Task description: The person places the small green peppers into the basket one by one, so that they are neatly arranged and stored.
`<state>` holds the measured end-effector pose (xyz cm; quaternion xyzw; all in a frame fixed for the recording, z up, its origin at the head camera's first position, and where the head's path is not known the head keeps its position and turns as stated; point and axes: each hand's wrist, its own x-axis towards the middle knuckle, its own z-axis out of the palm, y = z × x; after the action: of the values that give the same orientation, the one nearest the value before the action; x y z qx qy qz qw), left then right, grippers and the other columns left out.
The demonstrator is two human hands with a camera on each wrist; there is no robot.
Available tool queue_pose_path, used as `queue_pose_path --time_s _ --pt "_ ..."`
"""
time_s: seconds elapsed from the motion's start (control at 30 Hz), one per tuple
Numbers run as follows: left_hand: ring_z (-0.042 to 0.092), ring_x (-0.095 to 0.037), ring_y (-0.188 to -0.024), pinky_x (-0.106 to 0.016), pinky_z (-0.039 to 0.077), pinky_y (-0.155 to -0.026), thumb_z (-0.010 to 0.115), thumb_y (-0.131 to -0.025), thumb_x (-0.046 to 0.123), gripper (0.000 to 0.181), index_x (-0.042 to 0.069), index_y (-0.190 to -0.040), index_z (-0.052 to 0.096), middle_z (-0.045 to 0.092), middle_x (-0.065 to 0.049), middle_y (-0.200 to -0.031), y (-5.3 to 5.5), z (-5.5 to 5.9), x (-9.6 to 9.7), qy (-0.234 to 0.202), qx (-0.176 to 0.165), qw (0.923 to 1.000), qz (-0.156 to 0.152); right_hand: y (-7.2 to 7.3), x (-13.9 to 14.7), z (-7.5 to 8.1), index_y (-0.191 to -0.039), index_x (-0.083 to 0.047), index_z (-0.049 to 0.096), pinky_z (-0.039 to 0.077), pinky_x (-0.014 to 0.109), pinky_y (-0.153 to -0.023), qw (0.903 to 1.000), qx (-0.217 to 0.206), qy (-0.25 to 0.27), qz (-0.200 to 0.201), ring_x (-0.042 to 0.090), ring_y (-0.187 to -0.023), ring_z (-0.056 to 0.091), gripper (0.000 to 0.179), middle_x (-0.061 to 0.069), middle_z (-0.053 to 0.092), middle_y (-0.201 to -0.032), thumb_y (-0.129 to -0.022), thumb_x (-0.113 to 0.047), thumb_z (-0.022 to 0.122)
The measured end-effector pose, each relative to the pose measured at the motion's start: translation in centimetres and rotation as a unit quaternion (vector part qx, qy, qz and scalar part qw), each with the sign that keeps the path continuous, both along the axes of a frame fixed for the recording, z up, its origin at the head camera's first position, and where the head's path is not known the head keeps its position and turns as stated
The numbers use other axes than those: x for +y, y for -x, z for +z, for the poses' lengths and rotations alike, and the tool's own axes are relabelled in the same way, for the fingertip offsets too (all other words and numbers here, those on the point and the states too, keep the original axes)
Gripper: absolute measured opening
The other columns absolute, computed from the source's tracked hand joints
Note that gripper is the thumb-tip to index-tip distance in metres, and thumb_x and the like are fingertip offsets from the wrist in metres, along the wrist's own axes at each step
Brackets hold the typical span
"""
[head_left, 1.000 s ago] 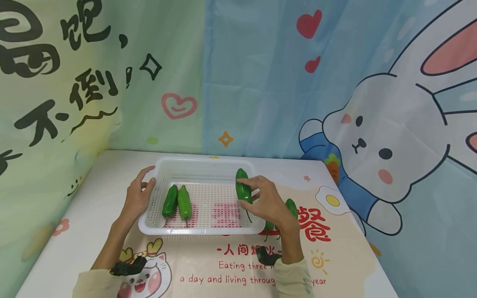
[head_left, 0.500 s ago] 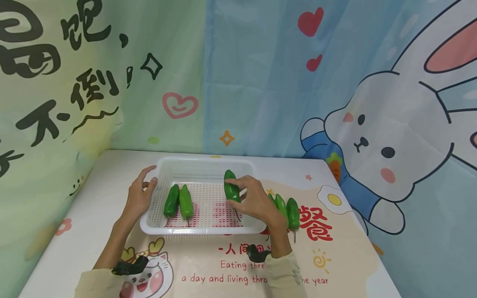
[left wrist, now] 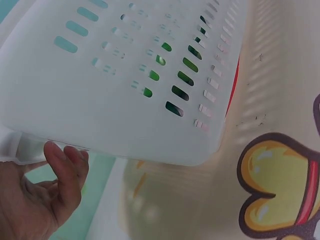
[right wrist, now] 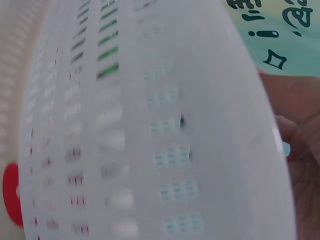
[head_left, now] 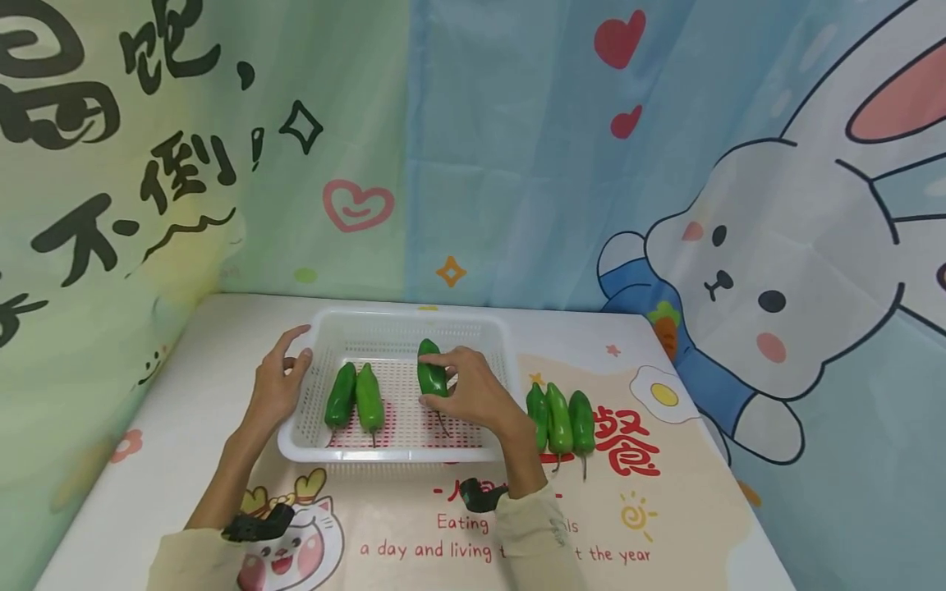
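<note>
A white perforated plastic basket [head_left: 399, 455] stands on the table with two green chili peppers lying in its left part, a darker one [head_left: 341, 396] and a lighter one [head_left: 369, 398]. My right hand [head_left: 476, 392] pinches another green pepper [head_left: 432, 369] between thumb and fingers over the basket's middle, its stem toward me. On the basket's left end, my left hand [head_left: 276, 384] touches the rim with spread fingers; the left wrist view has this hand [left wrist: 50, 195] against the outer wall. From the right wrist, the basket wall [right wrist: 235, 125] hides the pinched pepper.
Right of the basket, several green peppers [head_left: 559, 419] lie side by side on the printed tablecloth [head_left: 665, 509]. A fabric backdrop [head_left: 502, 164] with a cartoon rabbit rises behind the table.
My right hand has carried the pepper leftward, from the basket's right side to its middle. The peppers outside the basket have come into fuller view. My left hand has stayed at the rim.
</note>
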<state>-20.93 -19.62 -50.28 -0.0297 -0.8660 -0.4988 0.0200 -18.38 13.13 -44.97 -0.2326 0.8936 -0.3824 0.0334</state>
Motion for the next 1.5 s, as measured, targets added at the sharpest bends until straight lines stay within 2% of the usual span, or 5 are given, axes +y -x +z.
queue_pose_path --time_s 0.37,0.63,0.83,1.17,1.5 --pt "0.077 -0.046 -0.101 -0.038 0.069 -0.070 0.042 -0.119 0.028 0.054 0.014 -0.171 0.033 0.066 -0.041 -0.135 0.0 0.0 -0.2 -0.002 0.001 1.0000 0.003 1.3 -2.7 -0.6 -0.143 -0.003 0.071 0.059 0.025 -0.076 0.9993 -0.001 -0.031 0.020 0.026 -0.093 0.071 0.057 0.015 0.078 -0.107 -0.090 -0.014 0.088" --pt "0.076 -0.050 -0.105 -0.042 0.070 -0.072 0.041 -0.120 0.028 0.055 0.013 -0.171 0.032 0.064 -0.041 -0.138 -0.1 -0.1 0.0 0.000 -0.001 1.0000 0.003 1.3 -4.2 -1.3 -0.144 -0.003 0.071 0.052 0.020 -0.073 0.9975 -0.037 -0.060 -0.006 0.017 -0.099 0.061 0.058 0.017 0.075 -0.122 -0.091 -0.015 0.090" --pt "0.077 -0.049 -0.102 -0.041 0.070 -0.071 0.042 -0.119 0.028 0.054 0.014 -0.171 0.033 0.065 -0.041 -0.136 0.0 -0.2 0.0 0.002 0.004 1.0000 0.004 1.6 -5.4 -1.3 -0.144 0.001 0.069 0.047 0.021 -0.069 0.9945 -0.051 -0.091 -0.011 0.015 -0.092 0.053 0.060 0.017 0.073 -0.116 -0.091 -0.015 0.090" --pt "0.075 -0.052 -0.105 -0.044 0.070 -0.072 0.042 -0.119 0.026 0.054 0.012 -0.171 0.033 0.064 -0.041 -0.137 -0.1 -0.2 0.0 0.001 0.008 1.0000 0.003 1.8 -7.2 -2.1 -0.146 0.000 0.067 0.056 0.041 -0.107 0.9882 -0.092 -0.119 -0.029 0.030 -0.129 0.060 0.063 0.019 0.066 -0.141 -0.090 -0.016 0.092" --pt "0.078 -0.044 -0.095 -0.039 0.069 -0.068 0.043 -0.119 0.026 0.054 0.012 -0.170 0.034 0.068 -0.041 -0.129 0.0 -0.2 -0.2 -0.002 0.014 0.9999 0.003 2.0 -8.8 -2.9 -0.147 0.004 0.065 0.057 0.039 -0.112 0.9864 -0.098 -0.130 -0.021 0.029 -0.130 0.065 0.067 0.019 0.069 -0.144 -0.089 -0.016 0.093"
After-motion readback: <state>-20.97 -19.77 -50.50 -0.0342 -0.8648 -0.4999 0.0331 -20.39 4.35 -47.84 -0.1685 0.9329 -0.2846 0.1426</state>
